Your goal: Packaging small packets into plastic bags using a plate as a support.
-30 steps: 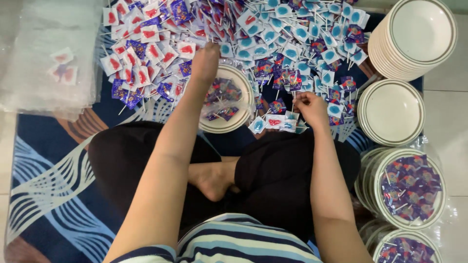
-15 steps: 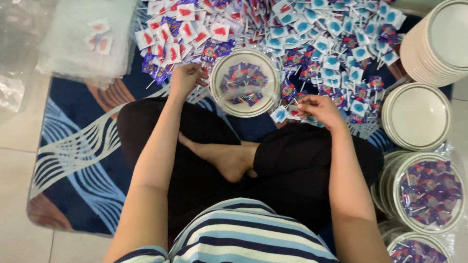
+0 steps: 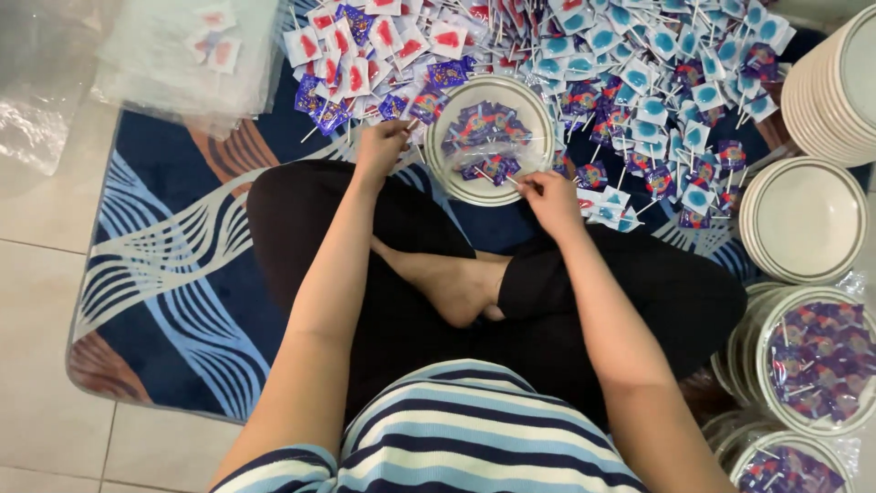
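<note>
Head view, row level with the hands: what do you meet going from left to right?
Clear plastic bags → red-wrapped lollipops → left hand → round white dish of lollipops → right hand → blue-wrapped lollipops → stack of empty white dishes.

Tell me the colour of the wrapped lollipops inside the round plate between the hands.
Mostly purple, with some red, inside the round white plate; the head view shows them best.
</note>
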